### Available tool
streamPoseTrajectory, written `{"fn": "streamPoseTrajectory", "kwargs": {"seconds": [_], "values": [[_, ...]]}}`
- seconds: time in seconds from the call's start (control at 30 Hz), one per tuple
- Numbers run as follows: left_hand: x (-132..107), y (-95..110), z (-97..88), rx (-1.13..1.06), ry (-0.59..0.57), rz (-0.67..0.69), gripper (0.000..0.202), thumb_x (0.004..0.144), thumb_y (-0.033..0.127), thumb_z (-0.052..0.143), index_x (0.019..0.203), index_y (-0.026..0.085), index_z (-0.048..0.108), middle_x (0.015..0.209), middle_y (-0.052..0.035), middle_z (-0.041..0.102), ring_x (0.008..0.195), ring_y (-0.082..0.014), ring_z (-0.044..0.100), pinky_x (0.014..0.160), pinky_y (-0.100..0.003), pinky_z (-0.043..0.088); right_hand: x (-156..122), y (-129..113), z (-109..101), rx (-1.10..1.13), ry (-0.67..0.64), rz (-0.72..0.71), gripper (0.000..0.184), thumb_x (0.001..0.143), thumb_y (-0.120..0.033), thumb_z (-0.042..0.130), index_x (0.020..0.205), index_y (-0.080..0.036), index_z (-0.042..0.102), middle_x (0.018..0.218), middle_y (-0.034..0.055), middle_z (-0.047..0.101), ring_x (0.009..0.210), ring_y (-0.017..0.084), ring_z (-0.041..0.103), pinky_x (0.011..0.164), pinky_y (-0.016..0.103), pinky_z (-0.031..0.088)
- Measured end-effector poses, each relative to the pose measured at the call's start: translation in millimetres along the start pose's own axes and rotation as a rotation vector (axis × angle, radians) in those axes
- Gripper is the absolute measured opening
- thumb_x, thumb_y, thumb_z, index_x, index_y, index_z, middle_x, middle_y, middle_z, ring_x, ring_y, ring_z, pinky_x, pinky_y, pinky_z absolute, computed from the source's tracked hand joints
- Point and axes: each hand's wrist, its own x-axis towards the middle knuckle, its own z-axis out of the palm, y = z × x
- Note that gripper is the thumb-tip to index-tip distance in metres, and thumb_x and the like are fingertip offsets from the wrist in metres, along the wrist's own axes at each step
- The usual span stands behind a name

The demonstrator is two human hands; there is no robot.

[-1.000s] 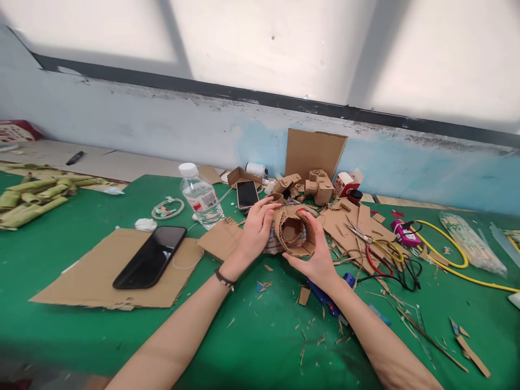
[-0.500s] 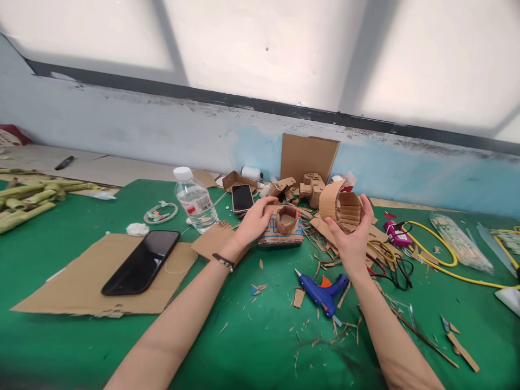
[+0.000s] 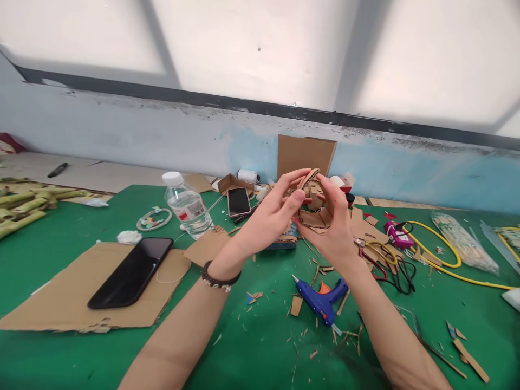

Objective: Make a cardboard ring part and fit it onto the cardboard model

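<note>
Above the table, both hands close round a curled cardboard strip [image 3: 316, 219] bent into a ring. My left hand [image 3: 280, 208] grips its left side with thumb and fingers. From the right, my right hand [image 3: 335, 227] wraps round the other side. Through the ring's opening some brown cardboard shows behind it. Below and behind my hands lies a printed cardboard piece [image 3: 286, 237] with blue lettering, mostly hidden by them. Nearer to me on the green table rests a blue glue gun [image 3: 322, 300] with an orange trigger.
A water bottle [image 3: 187, 206] stands left of my hands. A large black phone [image 3: 132, 272] lies on a flat cardboard sheet [image 3: 57, 295]; a smaller phone [image 3: 239, 202] lies farther back. On the right are a yellow cable [image 3: 450, 238], a purple plug block [image 3: 398, 235] and bagged sticks [image 3: 465, 242].
My left hand has left the printed cardboard piece and moved right and up onto the curled strip. My right hand has brought the strip left, and its opening is now narrower.
</note>
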Motion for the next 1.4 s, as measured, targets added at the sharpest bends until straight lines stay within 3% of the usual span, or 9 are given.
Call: {"fn": "streamPoseTrajectory", "kwargs": {"seconds": [0.07,0.23,0.37,0.63,0.73,0.97,1.13,1.27,1.4], "values": [[2.0,-3.1,-1.1,0.024,0.028,-0.006,0.054,0.111,0.058,0.063,0.158,0.032,0.060,0.162,-0.0098,0.063,0.129,-0.0276,0.076,0.109,-0.040,0.064,1.0,0.2,-3.2,0.012,-0.072,-0.020,0.094,0.101,-0.031,0.083,0.176,-0.047,0.027,0.179,0.0054,0.044,0.168,0.034,0.043,0.130,0.063,0.053],[4.5,-13.4,-9.1,0.076,0.060,-0.156,0.052,0.112,0.060,0.057,0.153,0.030,0.066,0.136,-0.0081,0.077,0.092,-0.0218,0.082,0.084,-0.036,0.070,1.8,12.6,-20.0,0.027,-0.229,0.069,0.096,0.097,-0.041,0.088,0.174,-0.048,0.032,0.176,0.0044,0.049,0.161,0.036,0.052,0.126,0.063,0.057],[6.8,-19.9,-7.0,0.129,0.077,-0.210,0.050,0.112,0.057,0.056,0.148,0.025,0.068,0.138,-0.0108,0.076,0.084,-0.0203,0.081,0.077,-0.034,0.069,4.7,23.3,-27.3,-0.012,-0.239,0.084,0.096,0.092,-0.050,0.093,0.171,-0.046,0.039,0.169,0.0050,0.056,0.155,0.036,0.057,0.125,0.060,0.057],[8.9,-33.2,-6.6,0.205,0.121,-0.191,0.044,0.114,0.051,0.048,0.132,0.021,0.075,0.122,-0.0095,0.080,0.068,-0.0164,0.076,0.066,-0.031,0.063,8.0,22.4,-28.1,-0.037,-0.179,0.125,0.084,0.085,-0.058,0.097,0.155,-0.034,0.057,0.150,0.0099,0.069,0.137,0.036,0.070,0.109,0.056,0.067],[9.0,-34.0,-7.2,0.234,0.112,-0.186,0.046,0.116,0.052,0.046,0.130,0.020,0.076,0.117,-0.0085,0.082,0.068,-0.0159,0.076,0.067,-0.029,0.062,7.7,21.8,-28.2,-0.036,-0.159,0.163,0.084,0.085,-0.057,0.097,0.155,-0.032,0.057,0.151,0.0107,0.069,0.135,0.035,0.071,0.106,0.053,0.068],[7.7,-38.3,-4.6,0.121,0.073,-0.200,0.050,0.114,0.059,0.050,0.146,0.028,0.072,0.142,-0.0091,0.078,0.077,-0.0201,0.081,0.073,-0.035,0.067,6.8,24.3,-27.1,0.007,-0.172,0.180,0.085,0.087,-0.056,0.095,0.159,-0.036,0.056,0.155,0.0106,0.066,0.141,0.036,0.068,0.104,0.049,0.070],[9.4,-33.7,-2.3,0.113,0.066,-0.171,0.053,0.113,0.060,0.051,0.144,0.025,0.076,0.146,-0.0088,0.077,0.109,-0.0282,0.081,0.086,-0.035,0.068,7.0,26.5,-28.4,0.062,-0.195,0.225,0.087,0.087,-0.059,0.095,0.161,-0.036,0.056,0.156,0.0093,0.066,0.140,0.035,0.070,0.108,0.052,0.070],[10.0,-33.7,4.0,-0.053,0.069,-0.221,0.054,0.112,0.062,0.053,0.141,0.023,0.078,0.137,-0.0113,0.081,0.116,-0.0296,0.079,0.096,-0.040,0.068,6.8,23.4,-26.4,0.098,-0.189,0.226,0.082,0.088,-0.058,0.094,0.158,-0.034,0.059,0.156,0.0095,0.067,0.140,0.035,0.070,0.110,0.052,0.069],[8.2,-39.6,10.5,-0.251,0.101,-0.321,0.052,0.111,0.062,0.057,0.142,0.026,0.076,0.138,-0.0111,0.081,0.125,-0.0319,0.077,0.095,-0.041,0.069,3.6,23.6,-18.6,0.037,-0.177,0.187,0.077,0.091,-0.053,0.093,0.157,-0.033,0.058,0.155,0.0104,0.067,0.143,0.034,0.068,0.118,0.054,0.064]]}}
